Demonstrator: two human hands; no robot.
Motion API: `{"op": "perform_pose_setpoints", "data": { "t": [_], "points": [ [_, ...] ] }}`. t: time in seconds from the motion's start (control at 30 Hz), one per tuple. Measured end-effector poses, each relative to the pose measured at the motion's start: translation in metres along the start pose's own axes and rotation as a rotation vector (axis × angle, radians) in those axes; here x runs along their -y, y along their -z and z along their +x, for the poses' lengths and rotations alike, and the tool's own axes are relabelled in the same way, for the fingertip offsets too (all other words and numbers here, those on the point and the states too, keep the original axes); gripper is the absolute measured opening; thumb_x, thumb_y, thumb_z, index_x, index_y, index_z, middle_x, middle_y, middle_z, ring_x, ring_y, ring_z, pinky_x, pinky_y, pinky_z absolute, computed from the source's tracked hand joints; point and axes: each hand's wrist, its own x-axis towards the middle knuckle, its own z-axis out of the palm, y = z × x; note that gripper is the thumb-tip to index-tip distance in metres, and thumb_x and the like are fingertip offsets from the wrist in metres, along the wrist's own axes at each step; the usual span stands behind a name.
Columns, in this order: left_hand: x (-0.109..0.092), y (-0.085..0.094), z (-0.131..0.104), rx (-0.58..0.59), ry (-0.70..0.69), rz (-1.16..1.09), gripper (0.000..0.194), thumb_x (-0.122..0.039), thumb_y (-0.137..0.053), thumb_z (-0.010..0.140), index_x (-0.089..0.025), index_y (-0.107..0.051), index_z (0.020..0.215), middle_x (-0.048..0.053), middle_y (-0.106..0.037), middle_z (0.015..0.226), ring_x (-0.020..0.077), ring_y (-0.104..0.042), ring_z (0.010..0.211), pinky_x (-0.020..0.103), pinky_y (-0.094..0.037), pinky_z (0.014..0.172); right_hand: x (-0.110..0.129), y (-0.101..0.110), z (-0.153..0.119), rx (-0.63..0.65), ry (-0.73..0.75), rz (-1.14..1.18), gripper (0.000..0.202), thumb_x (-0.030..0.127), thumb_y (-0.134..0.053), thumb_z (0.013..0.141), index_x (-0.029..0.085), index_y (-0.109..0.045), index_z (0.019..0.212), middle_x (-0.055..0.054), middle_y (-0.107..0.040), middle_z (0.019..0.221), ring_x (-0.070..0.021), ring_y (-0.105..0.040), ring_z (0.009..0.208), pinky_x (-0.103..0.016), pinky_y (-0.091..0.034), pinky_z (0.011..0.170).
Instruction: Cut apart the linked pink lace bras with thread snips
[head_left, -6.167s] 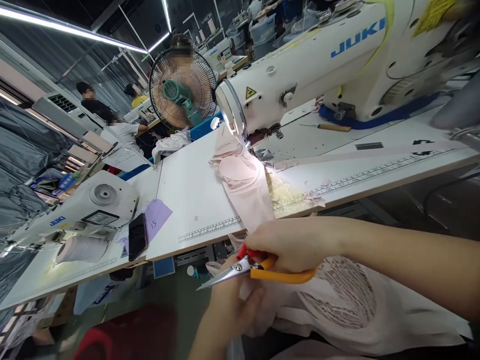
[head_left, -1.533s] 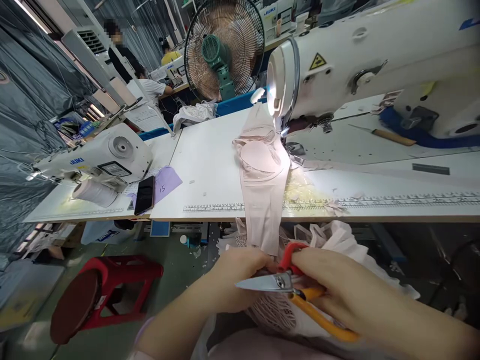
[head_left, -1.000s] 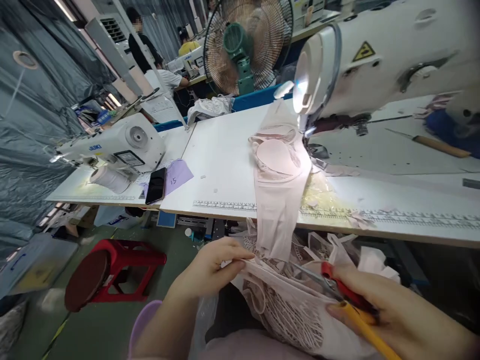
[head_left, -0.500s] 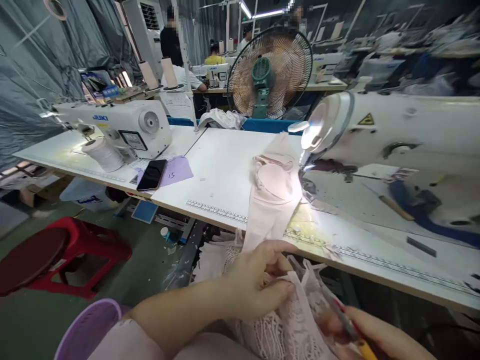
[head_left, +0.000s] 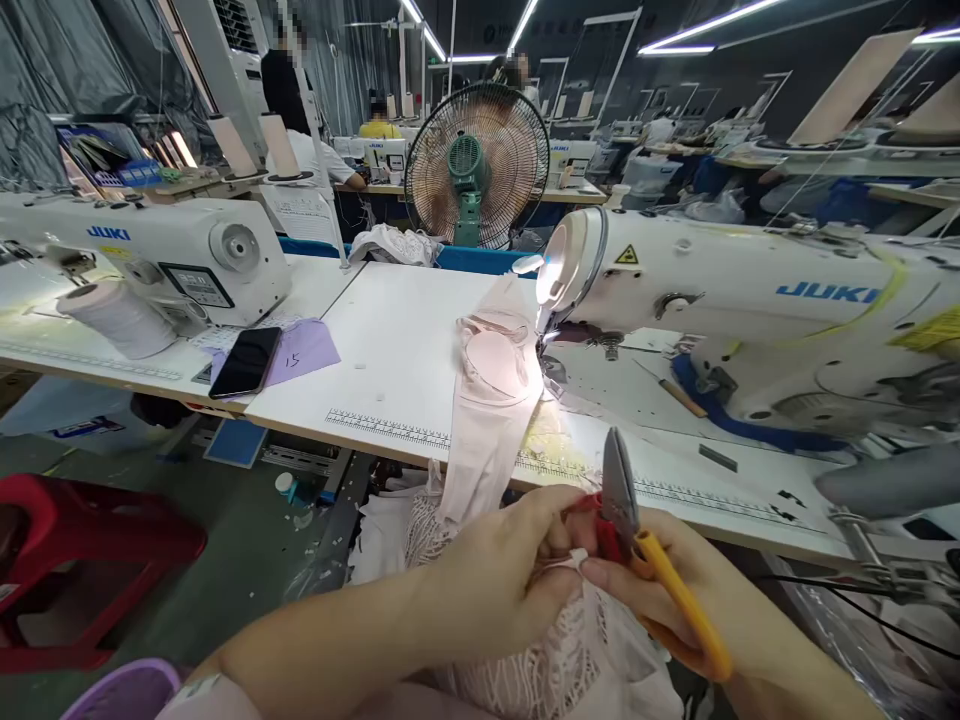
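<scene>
My left hand is closed on the edge of a pale pink garment with stringy trim, gathered over my lap. Scissors with orange handles and a red part near the blades sit in my closed right hand. Their blades point up, away from the cloth, and the right thumb and fingers also pinch the fabric edge beside my left fingers. On the table lies a pale pink bra piece with a moulded cup, by the needle end of the right sewing machine; its lower part drapes over the table edge.
At left stand another sewing machine, a thread cone and a phone on purple paper. A fan is behind the table. A red stool and purple basket are low left.
My right hand has come up and left to meet my left hand at the fabric edge, with the scissors now upright. The view has turned to the right.
</scene>
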Motion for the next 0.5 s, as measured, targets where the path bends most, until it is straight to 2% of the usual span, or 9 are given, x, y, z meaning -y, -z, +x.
{"op": "perform_pose_setpoints", "data": {
  "t": [0.13,0.23,0.33,0.4,0.5],
  "points": [
    [0.004,-0.002,-0.003,-0.051,0.230,-0.152,0.046,-0.023,-0.057,0.080,-0.014,-0.051,0.124,0.002,-0.054,0.082,0.0142,-0.054,0.067,0.025,-0.045,0.058,-0.007,-0.002,-0.004,-0.044,0.132,-0.116,0.023,0.033,-0.066,0.088,0.023,-0.052,0.073,0.003,-0.043,0.069,-0.0151,-0.038,0.062,-0.027,-0.035,0.056],
    [0.007,-0.004,-0.005,-0.045,0.377,-0.120,0.029,-0.032,-0.062,0.076,-0.014,-0.061,0.099,0.000,-0.052,0.075,0.0117,-0.047,0.057,0.023,-0.037,0.049,-0.011,-0.003,-0.005,-0.107,0.249,-0.234,0.016,0.028,-0.067,0.088,0.026,-0.054,0.079,0.002,-0.049,0.076,-0.0177,-0.045,0.068,-0.029,-0.037,0.060],
    [0.010,-0.007,-0.008,-0.037,0.387,-0.118,0.020,-0.035,-0.061,0.078,-0.015,-0.061,0.078,-0.001,-0.050,0.064,0.0115,-0.043,0.054,0.024,-0.033,0.049,-0.013,-0.004,-0.004,-0.130,0.361,-0.325,0.013,0.022,-0.063,0.089,0.030,-0.053,0.087,0.003,-0.051,0.081,-0.0177,-0.050,0.072,-0.029,-0.041,0.062],
    [0.011,-0.011,-0.010,-0.066,0.372,-0.155,0.020,-0.034,-0.058,0.081,-0.016,-0.061,0.074,-0.001,-0.050,0.060,0.0128,-0.046,0.056,0.024,-0.036,0.052,-0.016,-0.004,-0.003,-0.119,0.395,-0.351,0.014,0.020,-0.061,0.090,0.031,-0.052,0.091,0.003,-0.052,0.083,-0.0175,-0.052,0.074,-0.029,-0.043,0.063],
    [0.011,-0.015,-0.010,-0.122,0.344,-0.189,0.020,-0.032,-0.054,0.083,-0.017,-0.060,0.072,-0.001,-0.051,0.058,0.0142,-0.050,0.058,0.025,-0.039,0.055,-0.018,-0.004,-0.003,-0.095,0.367,-0.358,0.010,0.020,-0.058,0.092,0.030,-0.053,0.092,0.002,-0.053,0.084,-0.0177,-0.051,0.072,-0.029,-0.043,0.061]
  ]
}}
